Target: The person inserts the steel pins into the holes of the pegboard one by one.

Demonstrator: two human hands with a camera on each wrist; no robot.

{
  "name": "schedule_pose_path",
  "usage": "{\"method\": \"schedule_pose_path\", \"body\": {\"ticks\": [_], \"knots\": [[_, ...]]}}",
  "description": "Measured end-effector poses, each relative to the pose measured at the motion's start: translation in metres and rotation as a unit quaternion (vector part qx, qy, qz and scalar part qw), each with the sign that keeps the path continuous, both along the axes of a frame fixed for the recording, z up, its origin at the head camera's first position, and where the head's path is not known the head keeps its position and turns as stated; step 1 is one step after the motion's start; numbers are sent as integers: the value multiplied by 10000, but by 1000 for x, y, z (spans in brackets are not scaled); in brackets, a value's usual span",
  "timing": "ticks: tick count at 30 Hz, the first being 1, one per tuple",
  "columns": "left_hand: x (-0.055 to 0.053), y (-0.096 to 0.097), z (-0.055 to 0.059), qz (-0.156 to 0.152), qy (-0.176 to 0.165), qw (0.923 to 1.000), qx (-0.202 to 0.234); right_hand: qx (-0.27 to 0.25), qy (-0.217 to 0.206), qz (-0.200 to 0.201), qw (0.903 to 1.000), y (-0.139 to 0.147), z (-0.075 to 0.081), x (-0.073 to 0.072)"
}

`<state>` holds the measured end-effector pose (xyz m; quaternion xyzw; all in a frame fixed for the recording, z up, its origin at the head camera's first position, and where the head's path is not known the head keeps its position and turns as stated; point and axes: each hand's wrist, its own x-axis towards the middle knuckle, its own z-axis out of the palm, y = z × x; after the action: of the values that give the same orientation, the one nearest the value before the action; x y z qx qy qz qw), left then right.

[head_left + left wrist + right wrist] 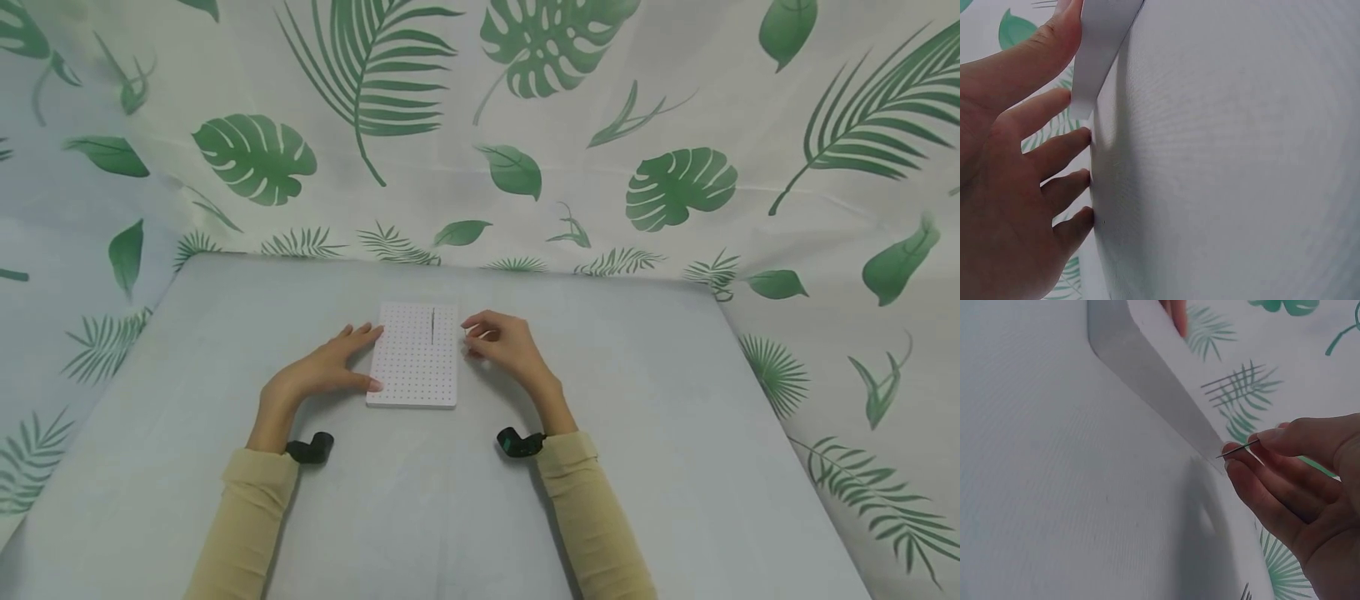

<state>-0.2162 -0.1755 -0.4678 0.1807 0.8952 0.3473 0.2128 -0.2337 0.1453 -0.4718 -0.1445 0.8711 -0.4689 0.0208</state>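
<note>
One pin [1245,446], pinched by my right hand [510,345], sits just right of the board [411,367]; my spread left hand [318,369] touches its left edge. Seemingly inserting; next, I'd aim it over the board.

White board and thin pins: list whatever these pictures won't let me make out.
Held pin: head view, too small to make out in the right hand.
Standing pins: head view, too thin and bunched to count.
Dots: head view, too small to tell their depth.
White board: left wrist view, partly cut off by the top edge.
</note>
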Motion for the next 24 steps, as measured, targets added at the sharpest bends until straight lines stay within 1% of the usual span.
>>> {"method": "schedule_pose_path", "body": {"ticks": [8, 13, 20, 24], "knots": [[-2, -1, -1, 8, -22, 10000, -58, -5, 51, -30, 10000, -11, 4, -2], [-1, 0, 0, 26, -33, 10000, -67, -62, 76, 0, 10000, -16, 6, -2], [0, 0, 0, 26, -21, 10000, -59, -73, 116, -7, 9999, -19, 6, -3], [0, 1, 0, 41, -33, 10000, -53, -231, 113, 16, 9997, -21, 7, -3]]}}
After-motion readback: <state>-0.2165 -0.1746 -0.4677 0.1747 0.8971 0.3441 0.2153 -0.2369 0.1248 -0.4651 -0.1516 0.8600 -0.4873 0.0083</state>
